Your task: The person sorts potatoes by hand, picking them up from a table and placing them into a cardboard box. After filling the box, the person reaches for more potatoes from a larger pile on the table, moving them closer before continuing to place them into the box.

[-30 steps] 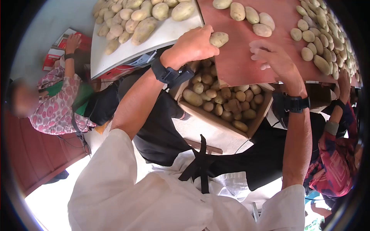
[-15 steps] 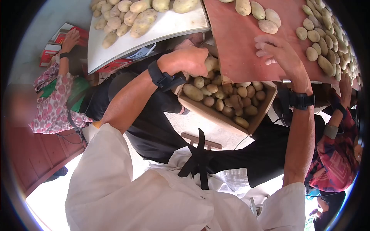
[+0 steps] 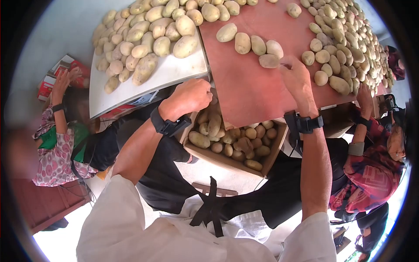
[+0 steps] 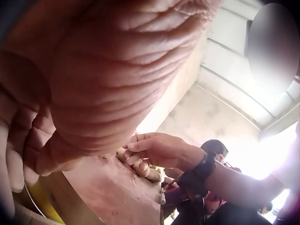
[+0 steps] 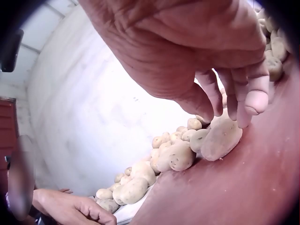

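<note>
Over the left end of a cardboard box [image 3: 226, 161] of potatoes is my left hand [image 3: 187, 98], knuckles up; its fingers hang loosely bent with no potato visible in them in the left wrist view. My right hand [image 3: 298, 81] reaches over the red tabletop [image 3: 244, 91], fingertips beside a small group of potatoes [image 3: 268, 61]. In the right wrist view the bent fingers of the right hand [image 5: 187, 47] hang just over a pale oval potato [image 5: 222, 138]; whether they touch it I cannot tell.
Potatoes cover much of a white table [image 3: 174, 72] at left, and a large pile [image 3: 345, 48] lies on the red table's right side. A person in a patterned top [image 3: 56, 163] is at the left; another in red plaid [image 3: 371, 174] is at the right.
The potato in my left hand is gone from it, and that hand has moved back from the red table. My right hand has come up to the small potato group. The head view has shifted.
</note>
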Demonstrator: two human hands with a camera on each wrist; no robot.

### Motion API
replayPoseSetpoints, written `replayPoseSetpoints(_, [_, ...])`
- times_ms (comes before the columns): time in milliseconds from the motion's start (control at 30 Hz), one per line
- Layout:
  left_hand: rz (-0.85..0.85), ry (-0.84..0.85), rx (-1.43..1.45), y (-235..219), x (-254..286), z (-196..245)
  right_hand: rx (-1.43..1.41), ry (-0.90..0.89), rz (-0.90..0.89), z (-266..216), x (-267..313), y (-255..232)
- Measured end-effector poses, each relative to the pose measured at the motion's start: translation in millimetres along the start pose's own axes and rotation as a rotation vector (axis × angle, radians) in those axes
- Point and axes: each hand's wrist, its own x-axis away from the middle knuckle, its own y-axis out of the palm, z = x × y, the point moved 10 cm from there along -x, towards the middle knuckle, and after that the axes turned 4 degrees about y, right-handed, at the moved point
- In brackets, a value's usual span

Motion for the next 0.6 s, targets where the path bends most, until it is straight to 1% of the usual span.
replayPoseSetpoints(33, [0.003,0.005,-0.003,-5,-1,4,0.03,-0.037,0.044,-1,-7,1])
replayPoseSetpoints(67, [-0.011,-0.032,0.034,-7,-2,5,0.061,-0.074,0.087,-1,-13,1])
replayPoseSetpoints(100, [-0.027,-0.072,0.072,-8,-3,5,0.061,-0.074,0.091,-3,-18,2])
replayPoseSetpoints(133, [-0.027,-0.069,0.071,-7,-5,5,0.046,-0.088,0.046,-5,-21,9])
replayPoseSetpoints(167, [0.026,-0.03,0.049,-9,-8,7,0.031,-0.101,-0.001,-7,-23,16])
replayPoseSetpoints(200, [0.078,0.008,0.028,-12,-9,11,0.031,-0.1,-0.002,-14,-20,12])
replayPoseSetpoints(267, [0.065,-0.012,0.042,-18,-9,16,0.128,0.071,-0.18,-17,-10,18])
replayPoseSetpoints(300, [0.047,-0.033,0.057,-18,-10,16,0.126,0.071,-0.184,-17,-10,21])
replayPoseSetpoints(367, [0.062,-0.037,0.066,-17,-11,16,0.22,-0.002,-0.177,-20,-9,29])
replayPoseSetpoints(400, [0.079,-0.036,0.073,-18,-13,16,0.218,0.001,-0.179,-19,-8,34])
replayPoseSetpoints(467, [0.074,-0.035,0.11,-17,-16,18,0.219,-0.148,-0.107,-33,-4,38])
replayPoseSetpoints(600, [0.059,-0.048,0.231,-14,-23,22,0.127,-0.091,-0.153,-40,5,42])
